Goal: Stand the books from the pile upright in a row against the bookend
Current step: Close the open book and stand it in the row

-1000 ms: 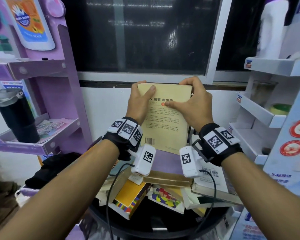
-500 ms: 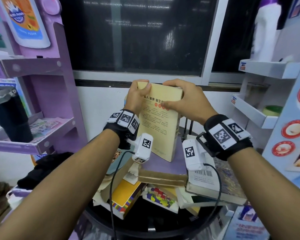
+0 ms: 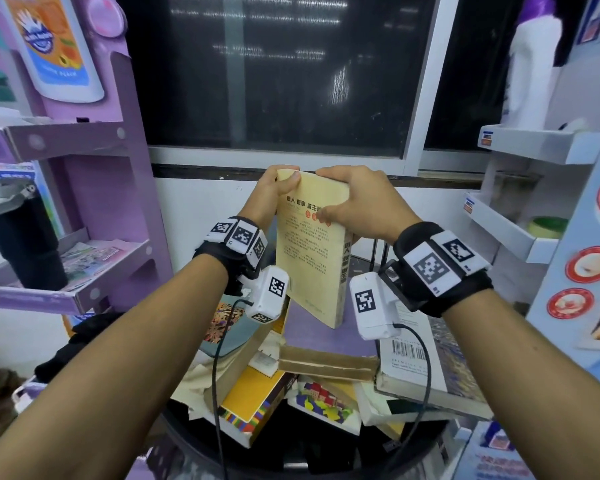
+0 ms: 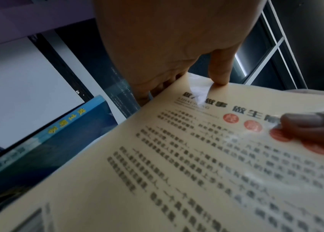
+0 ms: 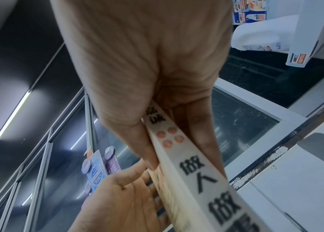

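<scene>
I hold a cream paperback (image 3: 310,258) upright with both hands, back cover toward me and spine to the right. My left hand (image 3: 280,188) grips its top left corner, thumb on the cover. My right hand (image 3: 350,202) grips the top right corner over the spine (image 5: 196,172), thumb (image 4: 306,125) pressed on the cover. The book's lower corner rests on a purple book (image 3: 326,336) atop the messy pile (image 3: 267,393). A blue book (image 4: 37,141) with yellow spine lettering shows just behind. Thin black bars (image 3: 378,251) rise behind the paperback; whether they belong to the bookend I cannot tell.
The pile covers a round black table (image 3: 291,459). A purple shelf unit (image 3: 84,265) with a black tumbler (image 3: 21,237) stands to the left. White shelves (image 3: 520,233) stand to the right, and a dark window (image 3: 274,74) and white wall are behind.
The paperback has turned from facing me flat to angled, so its spine now shows on the right. It has come lower onto the purple book. Both hands keep their hold.
</scene>
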A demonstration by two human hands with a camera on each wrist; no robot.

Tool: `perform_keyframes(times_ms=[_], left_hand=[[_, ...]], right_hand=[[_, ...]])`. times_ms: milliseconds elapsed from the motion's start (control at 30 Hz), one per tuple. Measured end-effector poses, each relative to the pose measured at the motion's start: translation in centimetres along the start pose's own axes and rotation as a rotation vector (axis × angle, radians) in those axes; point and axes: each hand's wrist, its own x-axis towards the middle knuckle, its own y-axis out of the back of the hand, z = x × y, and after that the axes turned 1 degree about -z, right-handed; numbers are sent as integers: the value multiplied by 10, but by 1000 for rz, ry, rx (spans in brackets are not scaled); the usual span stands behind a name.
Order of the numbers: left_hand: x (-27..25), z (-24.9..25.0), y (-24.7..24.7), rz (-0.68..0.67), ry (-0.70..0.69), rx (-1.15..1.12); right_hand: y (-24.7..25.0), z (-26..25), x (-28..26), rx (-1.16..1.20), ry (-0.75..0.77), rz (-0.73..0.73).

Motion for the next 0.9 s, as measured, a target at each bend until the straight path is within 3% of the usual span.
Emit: perform_keyframes(times_ms=[167,333,633,900], left_hand=[[4,1,18,-22,-19,169],[12,-6,35,73,-17,225],[37,-37,60,212,115,427],[63,-62,75,220,180,471]], right_hand=[[-6,1,4,18,-22,70],[-12,2,16,36,-57,125],[-32,7,58,64,-116,235],[-63,24,105,42,-157,254]])
